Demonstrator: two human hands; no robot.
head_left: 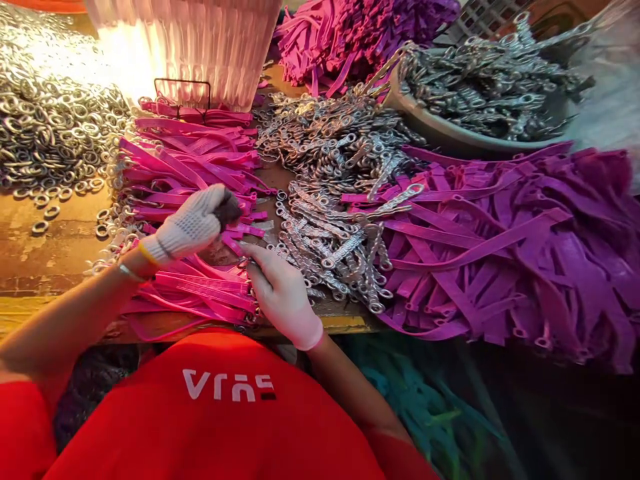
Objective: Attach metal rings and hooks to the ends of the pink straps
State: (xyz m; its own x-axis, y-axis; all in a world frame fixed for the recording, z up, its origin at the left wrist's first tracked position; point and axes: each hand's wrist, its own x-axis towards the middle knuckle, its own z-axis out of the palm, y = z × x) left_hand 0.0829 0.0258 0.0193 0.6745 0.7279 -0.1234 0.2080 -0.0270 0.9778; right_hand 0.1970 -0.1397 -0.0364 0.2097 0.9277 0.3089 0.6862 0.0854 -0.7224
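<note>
My left hand (197,223), in a white dotted knit glove with dark fingertips, is closed above a layer of pink straps (195,163); what its fingers grip is hidden. My right hand (284,293), in a thin white glove, pinches the end of a pink strap (231,242) between thumb and forefinger. This strap runs up toward the left fist. A small dark metal bit (244,263) shows at the right fingertips. Just below the hands lies a bundle of pink straps (200,290) with metal pieces at their ends. Embossed silvery metal links (333,230) are heaped right of my right hand.
Loose metal rings (60,127) are piled at left on the worn wooden table (30,257). Purple straps (505,260) overhang the front edge at right. A basin (470,137) full of metal links stands behind them. A ribbed translucent bin (200,40) and more purple straps (360,40) are at the back.
</note>
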